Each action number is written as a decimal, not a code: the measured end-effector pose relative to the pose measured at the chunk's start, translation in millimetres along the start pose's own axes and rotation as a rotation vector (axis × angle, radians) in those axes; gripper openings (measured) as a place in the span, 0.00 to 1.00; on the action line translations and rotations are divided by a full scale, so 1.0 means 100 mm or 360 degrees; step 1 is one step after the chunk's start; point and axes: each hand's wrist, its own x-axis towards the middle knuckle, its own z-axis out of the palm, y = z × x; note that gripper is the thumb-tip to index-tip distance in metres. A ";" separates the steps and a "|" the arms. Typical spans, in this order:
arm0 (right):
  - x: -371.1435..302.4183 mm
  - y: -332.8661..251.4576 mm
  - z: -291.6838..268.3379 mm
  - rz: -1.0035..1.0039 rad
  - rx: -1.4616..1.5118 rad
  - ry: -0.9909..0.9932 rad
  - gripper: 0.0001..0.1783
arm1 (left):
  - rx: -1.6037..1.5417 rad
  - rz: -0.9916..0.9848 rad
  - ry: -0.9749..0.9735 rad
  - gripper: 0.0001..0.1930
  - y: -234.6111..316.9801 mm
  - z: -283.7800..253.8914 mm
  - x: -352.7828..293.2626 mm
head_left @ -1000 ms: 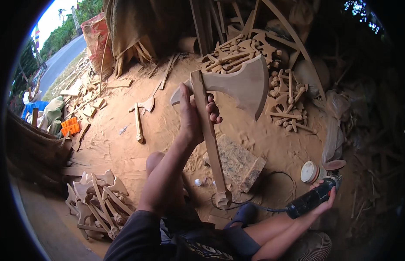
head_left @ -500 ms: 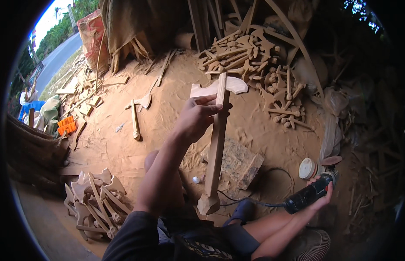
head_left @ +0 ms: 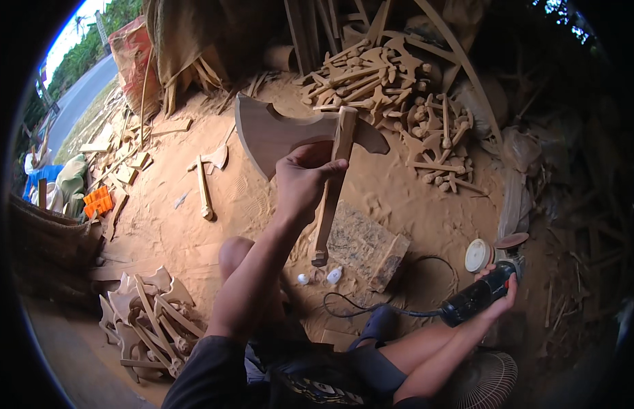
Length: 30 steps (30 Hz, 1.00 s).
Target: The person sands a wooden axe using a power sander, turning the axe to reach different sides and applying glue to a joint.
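Note:
My left hand (head_left: 298, 187) is closed around a carved wooden axe (head_left: 279, 131), gripping it where the handle meets the head. The axe's broad curved blade points left, a smaller hooked end points right, and its handle hangs down with a knobbed tip. At the lower right, my right hand (head_left: 505, 300) is wrapped round the dark body of an angle grinder (head_left: 475, 298). A round brownish disc (head_left: 512, 240) sits at the grinder's far end, well apart from the axe. Whether the disc spins, I cannot tell.
A worn block (head_left: 368, 245) lies on the dusty ground beneath the axe, with two small white bottles (head_left: 334, 275) nearby. The grinder's cord (head_left: 371, 312) loops past my foot. Wooden pieces form a heap (head_left: 378, 78) behind and another pile (head_left: 150, 324) at left. A fan (head_left: 490, 382) stands lower right.
My left hand has turned the axe, so its broad blade face now shows and the handle's knob has swung away from me. The right hand and grinder have barely moved.

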 end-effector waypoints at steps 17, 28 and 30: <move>0.01 0.00 -0.09 -0.0014 0.0009 -0.0053 0.29 | -0.0168 -0.0876 -0.0392 0.17 -0.74 0.09 -0.01; -0.01 0.18 0.03 0.0018 0.0074 0.0058 0.25 | 0.0962 -0.1417 -0.0793 0.26 -3.28 -1.00 -1.03; -0.05 0.04 -0.07 -0.0070 -0.0011 0.0005 0.27 | 0.1048 -0.1415 -0.0858 0.25 -3.34 -0.80 -1.25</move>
